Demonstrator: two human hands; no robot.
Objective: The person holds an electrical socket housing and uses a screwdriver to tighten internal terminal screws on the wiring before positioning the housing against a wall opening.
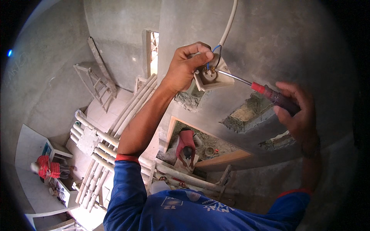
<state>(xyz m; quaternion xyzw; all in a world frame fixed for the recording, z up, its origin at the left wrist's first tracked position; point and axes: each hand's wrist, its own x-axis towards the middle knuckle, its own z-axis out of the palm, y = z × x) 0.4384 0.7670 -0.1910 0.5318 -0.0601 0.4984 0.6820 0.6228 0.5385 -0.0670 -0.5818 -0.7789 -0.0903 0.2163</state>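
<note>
Bldg. site, indoors, unfinished: bare grey cement walls w/ rough-edged openings, scaffold-type staging of pale poles over pale tiled flr., plus a ladder-like wooden frame nr. the wall. Thru a timber-edged opening, a co-worker in red bends nr. a bucket on rough ground.

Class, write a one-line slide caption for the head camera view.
Left hand holds a white wired fitting while the right hand holds a screwdriver to its terminals.
</note>
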